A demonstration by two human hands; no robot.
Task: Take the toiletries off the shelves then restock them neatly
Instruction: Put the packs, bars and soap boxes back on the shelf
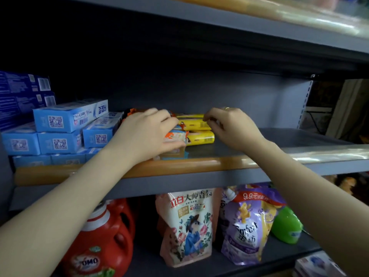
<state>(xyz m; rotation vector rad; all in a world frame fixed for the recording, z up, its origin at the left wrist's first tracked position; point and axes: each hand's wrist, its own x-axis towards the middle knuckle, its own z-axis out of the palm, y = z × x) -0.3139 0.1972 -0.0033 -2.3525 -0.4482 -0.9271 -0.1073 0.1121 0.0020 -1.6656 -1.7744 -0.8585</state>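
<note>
Two hands work at the grey shelf [279, 144]. The left hand [147, 132] grips an orange-and-white soap pack [175, 135], thumb underneath and fingers curled over the top. Touching that pack on its right, yellow soap packs [199, 130] lie stacked; the right hand [233, 126] pinches their upper right edge. Left of the orange-and-white pack sit blue toothpaste boxes [69, 116].

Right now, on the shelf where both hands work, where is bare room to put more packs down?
The grey shelf floor is bare from the stacked yellow soap packs rightward to the perforated grey upright. The left is crowded: light blue toothpaste boxes are stacked up to the orange-and-white packs under the left hand.
</note>
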